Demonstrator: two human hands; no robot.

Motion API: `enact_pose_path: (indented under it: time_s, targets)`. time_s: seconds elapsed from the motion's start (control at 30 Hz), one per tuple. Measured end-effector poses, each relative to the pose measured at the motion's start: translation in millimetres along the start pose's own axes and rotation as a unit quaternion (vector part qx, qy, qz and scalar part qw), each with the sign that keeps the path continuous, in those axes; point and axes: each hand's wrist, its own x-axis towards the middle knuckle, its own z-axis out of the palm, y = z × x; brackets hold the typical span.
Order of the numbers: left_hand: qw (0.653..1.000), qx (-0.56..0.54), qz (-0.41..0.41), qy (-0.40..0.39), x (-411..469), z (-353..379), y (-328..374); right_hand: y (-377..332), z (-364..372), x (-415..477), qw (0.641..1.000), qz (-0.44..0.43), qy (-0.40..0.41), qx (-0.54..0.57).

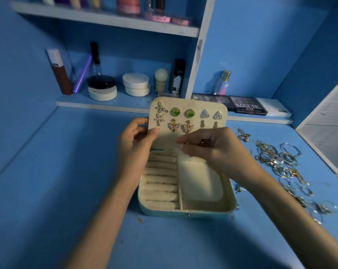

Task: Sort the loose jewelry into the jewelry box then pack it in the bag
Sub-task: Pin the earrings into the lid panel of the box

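Note:
A cream jewelry box (185,209) lies open on the blue desk, with ring rolls on its left and one bare compartment on its right. Its upright earring panel (191,105) carries several pairs of earrings. My left hand (137,140) grips the panel's left edge, thumb on the front. My right hand (209,146) is in front of the panel's lower part, with fingertips pinched together on something small and thin that I cannot make out. Loose jewelry (280,162), mostly rings, hoops and chains, is scattered on the desk to the right of the box.
Behind the box a low shelf holds cosmetic jars (102,88), tubes and a perfume bottle (222,82). Eyeshadow palettes (245,105) lie at the back right. A white slatted surface (327,121) borders the desk's right side. No bag is in view.

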Motion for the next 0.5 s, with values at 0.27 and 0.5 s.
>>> enact_pose_path:
  time_s: [0.27,0.5]
  targets:
    - [1.0,-0.001,-0.016,0.008,0.2,-0.6,1.5,3.1,38.4,18.1,0.98,-0.088,0.12,-0.13]
    - [0.999,-0.021,-0.026,0.008,-0.5,-0.7,3.3,5.8,47.6,29.2,0.974,-0.056,0.142,-0.169]
